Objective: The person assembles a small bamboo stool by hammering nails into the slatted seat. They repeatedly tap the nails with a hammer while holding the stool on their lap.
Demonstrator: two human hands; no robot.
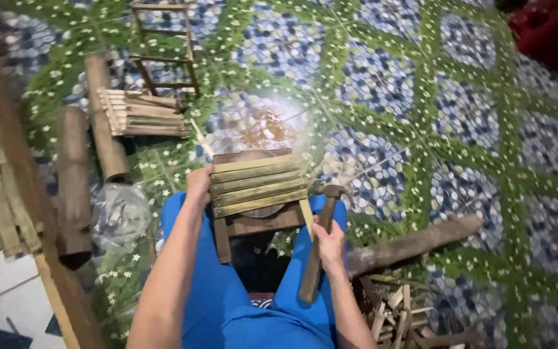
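A small bamboo-slat stool (253, 187) rests between my knees, its green slats facing up. My left hand (198, 184) grips its left edge. My right hand (329, 242) is closed around the wooden handle of a hammer (318, 249); the hammer's head sits beside the stool's right edge. My legs in blue trousers (227, 304) frame the stool from below.
Bamboo poles (72, 174) and a finished slat panel (140, 113) lie at left, with a small bamboo frame (166, 48) behind. A clear plastic bag (121, 213) is near my left knee. A thick branch (414, 242) and wood offcuts (402, 317) lie at right on patterned floor.
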